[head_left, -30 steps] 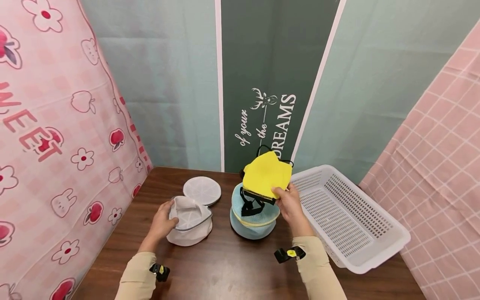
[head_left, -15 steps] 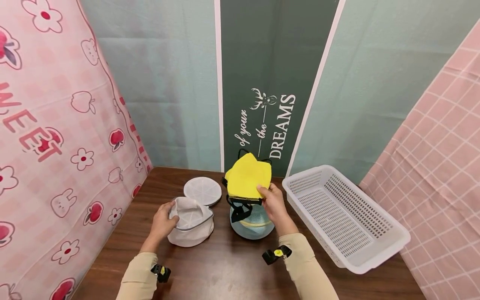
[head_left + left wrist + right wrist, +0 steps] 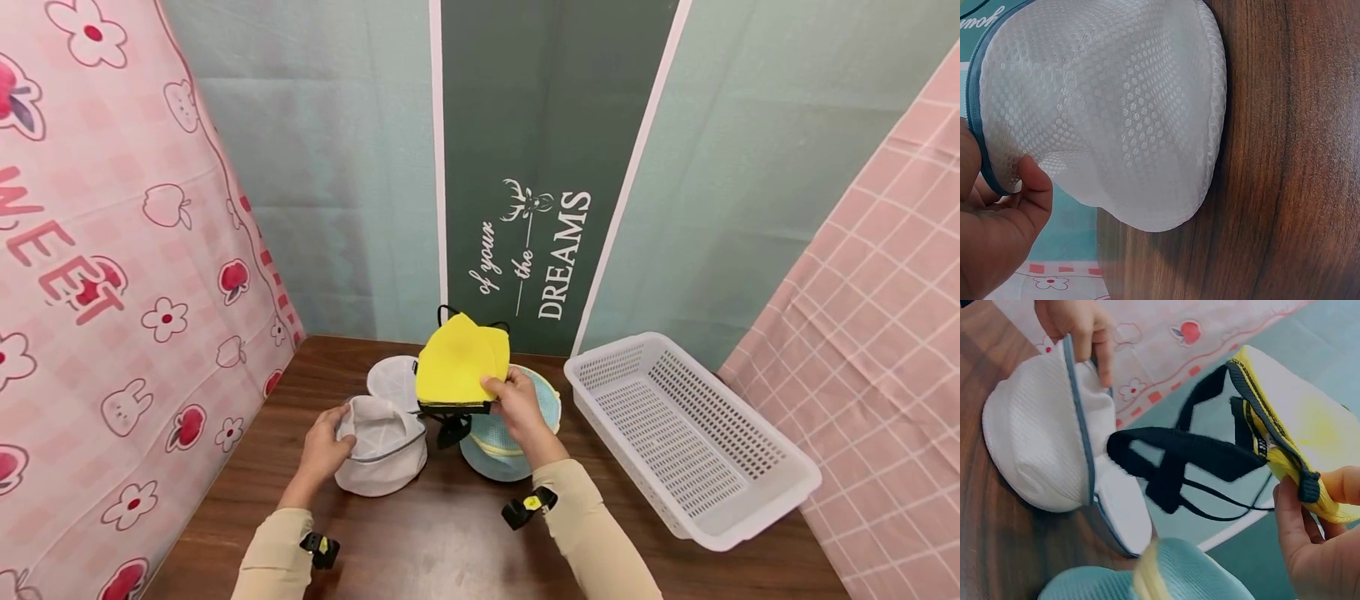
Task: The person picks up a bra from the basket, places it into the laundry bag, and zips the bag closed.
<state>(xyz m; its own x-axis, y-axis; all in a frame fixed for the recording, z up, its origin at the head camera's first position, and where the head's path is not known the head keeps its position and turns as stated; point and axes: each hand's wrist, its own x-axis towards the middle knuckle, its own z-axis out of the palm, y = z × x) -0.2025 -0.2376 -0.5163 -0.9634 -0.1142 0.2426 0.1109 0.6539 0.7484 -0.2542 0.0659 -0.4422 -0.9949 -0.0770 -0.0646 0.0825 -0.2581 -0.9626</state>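
Yellow garment [image 3: 456, 362]: carried leftward over the last half second, from above the blue mesh laundry bag [image 3: 491, 467] to the space between the two bags; it is in the air and covers part of the white lid [image 3: 388, 379].
Right hand [image 3: 517, 408]: has travelled with it, thumb on top and fingers beneath, clamped on the garment's lower right corner.
Black straps [image 3: 1191, 447]: hang loose from the garment's edge, on the side toward the white bag.
Left hand [image 3: 324, 448]: has hardly moved; thumb and fingers pinch the rim of the white mesh laundry bag [image 3: 382, 473].
White bag's mouth: open and facing up, bag resting on the tabletop [image 3: 442, 542], lid lying behind it.
Plastic basket [image 3: 772, 500]: well to the right, apart from both bags.
Step in hand: apparently bringing the garment to the opened white bag; it is not yet over the mouth.
Next move: probably calls for a little more leftward travel, then lowering, with the straps gathered clear of the zip while the left fingers keep the rim spread.
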